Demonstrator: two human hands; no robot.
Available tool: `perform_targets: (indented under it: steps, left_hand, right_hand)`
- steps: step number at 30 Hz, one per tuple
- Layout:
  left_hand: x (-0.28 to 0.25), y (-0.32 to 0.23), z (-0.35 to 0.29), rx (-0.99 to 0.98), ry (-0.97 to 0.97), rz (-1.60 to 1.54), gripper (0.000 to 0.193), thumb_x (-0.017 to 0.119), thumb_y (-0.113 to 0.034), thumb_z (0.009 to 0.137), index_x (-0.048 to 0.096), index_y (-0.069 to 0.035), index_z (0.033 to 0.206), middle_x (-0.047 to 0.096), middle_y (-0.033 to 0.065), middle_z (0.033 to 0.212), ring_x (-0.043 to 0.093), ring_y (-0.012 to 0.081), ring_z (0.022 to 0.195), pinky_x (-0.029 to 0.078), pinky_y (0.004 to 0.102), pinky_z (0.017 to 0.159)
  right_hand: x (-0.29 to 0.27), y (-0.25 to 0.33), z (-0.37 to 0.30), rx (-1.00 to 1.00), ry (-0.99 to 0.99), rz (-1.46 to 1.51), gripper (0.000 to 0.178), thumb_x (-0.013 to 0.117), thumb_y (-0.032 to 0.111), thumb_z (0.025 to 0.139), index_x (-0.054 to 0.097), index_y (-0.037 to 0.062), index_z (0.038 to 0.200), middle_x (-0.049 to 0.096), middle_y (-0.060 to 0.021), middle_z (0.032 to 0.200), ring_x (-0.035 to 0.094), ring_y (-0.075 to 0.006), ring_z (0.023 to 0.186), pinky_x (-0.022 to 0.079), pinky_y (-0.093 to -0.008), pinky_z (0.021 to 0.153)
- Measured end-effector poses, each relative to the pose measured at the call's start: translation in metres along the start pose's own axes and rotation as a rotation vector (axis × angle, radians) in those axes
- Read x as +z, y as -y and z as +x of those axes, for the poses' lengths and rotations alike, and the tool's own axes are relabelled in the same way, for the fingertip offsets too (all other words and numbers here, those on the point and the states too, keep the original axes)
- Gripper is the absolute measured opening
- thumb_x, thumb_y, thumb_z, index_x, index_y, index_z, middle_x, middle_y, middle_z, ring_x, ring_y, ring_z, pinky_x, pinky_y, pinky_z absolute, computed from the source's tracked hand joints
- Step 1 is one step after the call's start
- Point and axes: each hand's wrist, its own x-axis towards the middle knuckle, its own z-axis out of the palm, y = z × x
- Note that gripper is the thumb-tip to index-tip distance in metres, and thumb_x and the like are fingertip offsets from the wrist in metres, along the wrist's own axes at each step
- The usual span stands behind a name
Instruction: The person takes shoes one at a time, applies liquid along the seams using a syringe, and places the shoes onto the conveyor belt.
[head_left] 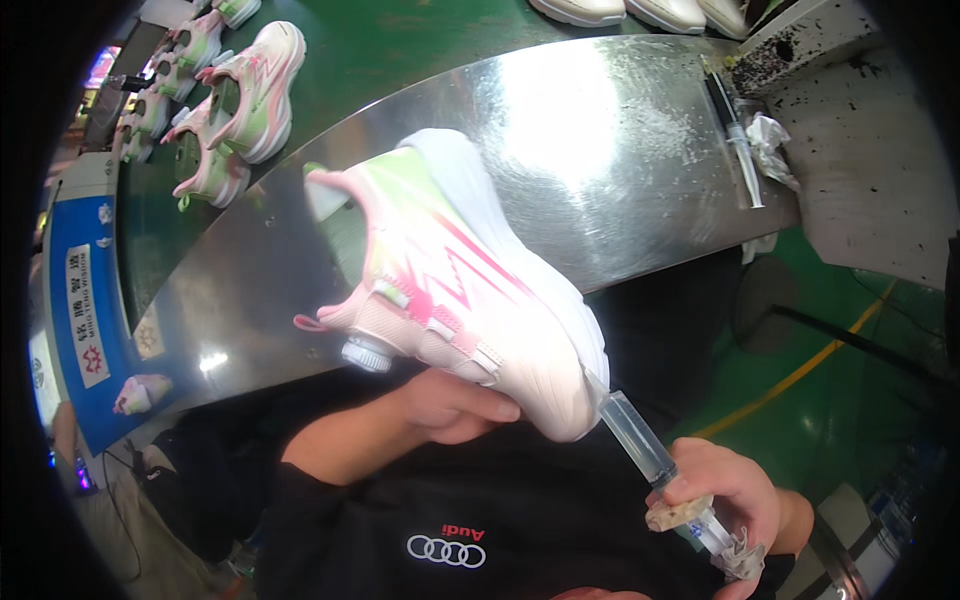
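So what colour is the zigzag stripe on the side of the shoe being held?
Bright pink, on the shoe's pale pink and light green upper; the head view shows it.

Overhead light was bright and cool. It threw 1 broad white glare across the metal table (620, 130), washing out its sheen. The black clothing below stayed dim. Fisheye distortion bent the edges, corners went black, and the periphery looked soft.

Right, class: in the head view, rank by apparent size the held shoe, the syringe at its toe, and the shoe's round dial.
1. Held shoe, though nearest the camera.
2. Syringe.
3. Round dial.
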Motion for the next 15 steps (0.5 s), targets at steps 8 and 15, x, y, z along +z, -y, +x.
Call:
perform_targets:
  steps: [8, 15]
  left_hand:
    - [0.008, -0.001, 0.036, -0.022, -0.025, 0.013, 0.045, 0.059, 0.010, 0.076, 0.051, -0.004, 0.118, 0.057, 0.0099, 0.113, 0.054, 0.0221, 0.108, 0.044, 0.0349, 0.093]
    - [0.014, -0.001, 0.057, 0.023, 0.011, -0.006, 0.040, 0.060, 0.008, 0.077, 0.053, -0.004, 0.115, 0.059, 0.0090, 0.109, 0.056, 0.0209, 0.103, 0.045, 0.0333, 0.091]
  right_hand:
    - [0.011, 0.005, -0.032, -0.052, -0.254, -0.059, 0.080, 0.075, 0.054, 0.061, 0.050, 0.0008, 0.116, 0.062, -0.0144, 0.093, 0.061, -0.0237, 0.079, 0.038, -0.0328, 0.065]
    - [0.013, 0.006, -0.037, -0.080, -0.277, -0.203, 0.080, 0.074, 0.058, 0.062, 0.049, 0.0043, 0.115, 0.059, -0.0151, 0.096, 0.058, -0.0247, 0.076, 0.036, -0.0339, 0.063]
